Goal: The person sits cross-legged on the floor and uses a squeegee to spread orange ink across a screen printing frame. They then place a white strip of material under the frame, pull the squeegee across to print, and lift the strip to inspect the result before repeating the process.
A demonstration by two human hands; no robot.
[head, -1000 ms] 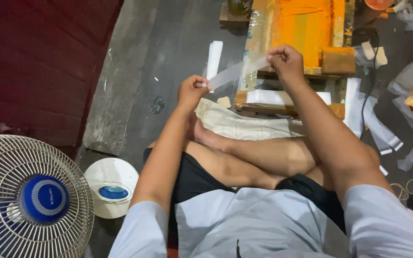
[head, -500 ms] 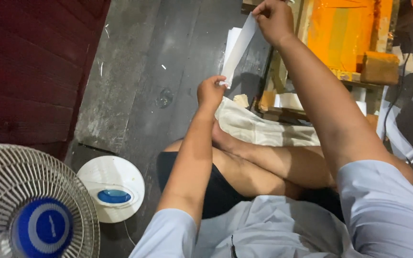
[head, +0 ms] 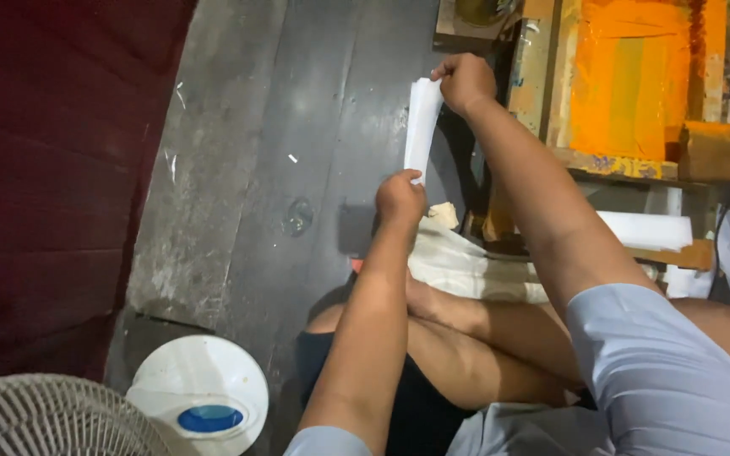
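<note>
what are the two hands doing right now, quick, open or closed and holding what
Left hand: closed, pinching the lower end of the white strip.
Right hand: closed, pinching the strip's upper end.

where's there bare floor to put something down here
Bare: the dark floor boards between the dark red wall and the white strip held by the left hand and right hand. Crowded: around the orange frame, and by the fan base.

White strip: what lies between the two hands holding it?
In the head view, only the white strip spans the stretch from the left hand up to the right hand, each grip pinching an end. Behind it is dark floor.
</note>
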